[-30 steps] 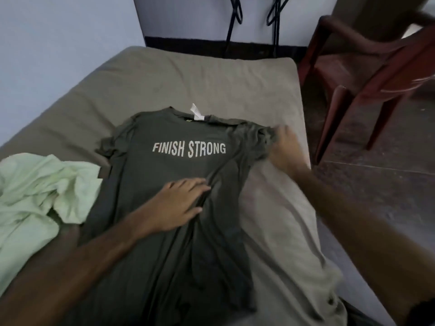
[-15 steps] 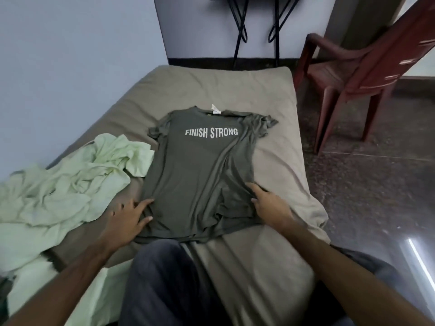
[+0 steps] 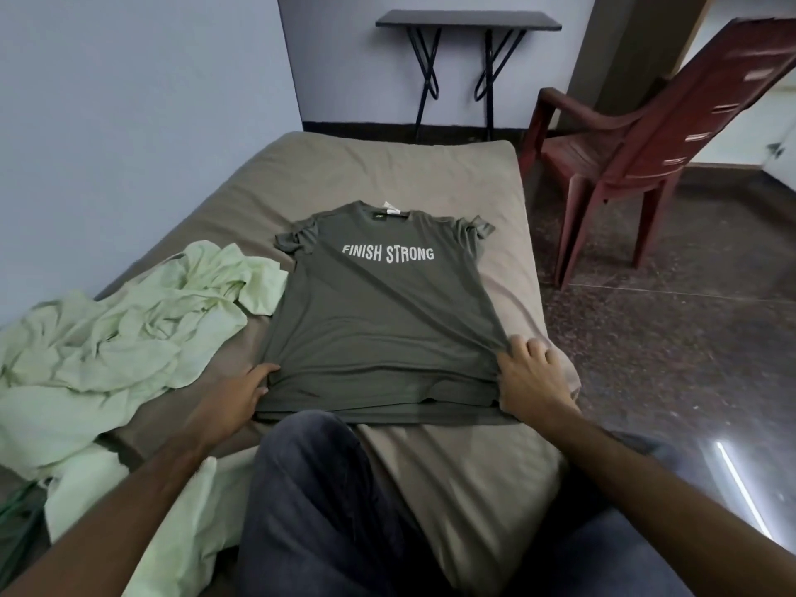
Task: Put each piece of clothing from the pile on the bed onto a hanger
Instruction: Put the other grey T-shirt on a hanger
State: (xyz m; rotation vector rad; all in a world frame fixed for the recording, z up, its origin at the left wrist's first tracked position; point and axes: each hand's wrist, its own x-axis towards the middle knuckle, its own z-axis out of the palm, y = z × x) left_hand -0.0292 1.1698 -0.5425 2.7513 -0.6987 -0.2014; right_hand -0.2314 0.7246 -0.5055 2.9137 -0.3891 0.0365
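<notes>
A dark olive T-shirt [image 3: 379, 321] printed "FINISH STRONG" lies spread flat on the bed [image 3: 387, 174], collar away from me. My left hand [image 3: 241, 394] grips its lower left hem corner, thumb on top of the fabric. My right hand [image 3: 527, 377] pinches the lower right hem corner, and the cloth is drawn taut toward it. A crumpled pale green garment [image 3: 112, 342] lies heaped on the bed to the left of the shirt. No hanger shows clearly.
My knee in dark jeans [image 3: 310, 489] rests on the bed just below the shirt. A brown plastic chair [image 3: 637, 135] stands on the dark floor right of the bed. A small black folding table [image 3: 467, 23] stands against the far wall. Green cord-like thing [image 3: 17, 510] at lower left.
My hands left the shirt's middle and right sleeve, came down to its bottom corners, then gripped the hem and pulled it taut. The view drew back from the shirt.
</notes>
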